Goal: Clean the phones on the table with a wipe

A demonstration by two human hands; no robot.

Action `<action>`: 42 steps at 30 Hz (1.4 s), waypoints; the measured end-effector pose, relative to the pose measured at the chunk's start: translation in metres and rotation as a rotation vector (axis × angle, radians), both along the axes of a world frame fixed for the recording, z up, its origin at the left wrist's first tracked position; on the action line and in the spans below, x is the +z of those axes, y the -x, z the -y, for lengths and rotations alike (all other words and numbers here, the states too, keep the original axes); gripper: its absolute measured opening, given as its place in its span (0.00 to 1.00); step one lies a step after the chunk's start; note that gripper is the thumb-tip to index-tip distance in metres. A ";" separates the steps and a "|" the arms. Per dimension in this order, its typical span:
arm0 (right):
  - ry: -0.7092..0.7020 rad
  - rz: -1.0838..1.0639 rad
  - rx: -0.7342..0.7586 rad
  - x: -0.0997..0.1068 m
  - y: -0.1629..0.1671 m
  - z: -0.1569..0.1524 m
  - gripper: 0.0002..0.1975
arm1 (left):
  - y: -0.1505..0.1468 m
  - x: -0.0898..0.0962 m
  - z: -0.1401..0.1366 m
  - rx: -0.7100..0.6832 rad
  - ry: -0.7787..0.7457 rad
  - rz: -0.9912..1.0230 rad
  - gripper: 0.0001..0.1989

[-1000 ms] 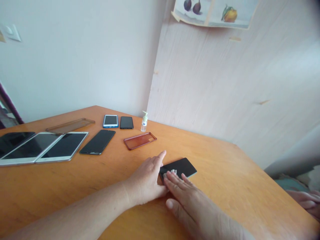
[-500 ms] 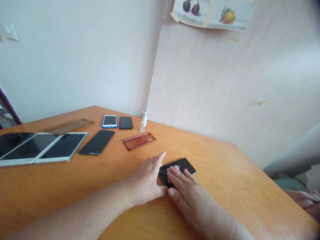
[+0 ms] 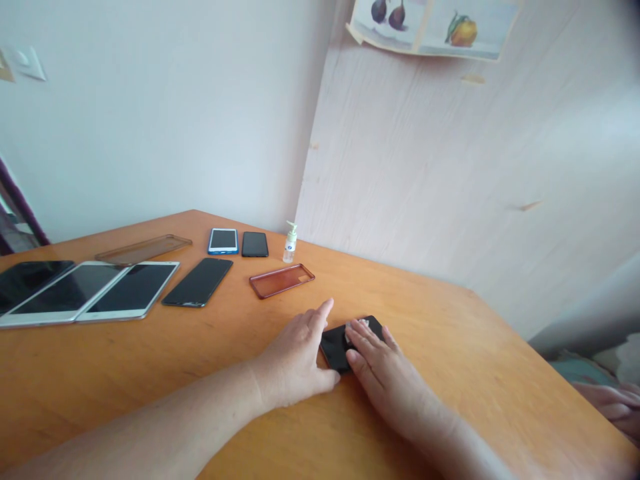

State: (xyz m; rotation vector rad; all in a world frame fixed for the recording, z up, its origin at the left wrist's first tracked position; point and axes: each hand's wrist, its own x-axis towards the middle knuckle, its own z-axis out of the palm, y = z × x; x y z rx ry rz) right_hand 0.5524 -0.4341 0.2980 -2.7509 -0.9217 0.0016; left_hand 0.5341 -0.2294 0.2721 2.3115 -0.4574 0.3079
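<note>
A black smartphone (image 3: 335, 351) lies screen up on the wooden table, slightly angled. My left hand (image 3: 293, 360) braces its left end, thumb at the near corner and index finger stretched past the far one. With fingers laid flat and close together, my right hand (image 3: 379, 367) presses a crumpled whitish wipe (image 3: 364, 323) onto the screen. Most of that wipe is hidden under the fingers. Beyond the hands lies a reddish clear phone case (image 3: 283, 281), and behind it stands a small pump bottle (image 3: 289, 243).
On the table (image 3: 440, 333), a black phone (image 3: 199, 283), a blue-edged white phone (image 3: 223, 241) and a smaller dark phone (image 3: 255, 245) lie left of the bottle. White tablets (image 3: 130, 291) and a brownish clear case (image 3: 145, 250) are farther left. Another person's hand (image 3: 613, 403) shows at the right edge.
My right hand has slid the wipe to the right and away along the phone screen, uncovering more of its left part. My left hand stays at the phone's left end.
</note>
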 end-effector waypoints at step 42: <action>0.166 0.050 -0.220 -0.004 -0.017 0.016 0.26 | -0.003 -0.004 -0.001 0.014 0.025 -0.029 0.54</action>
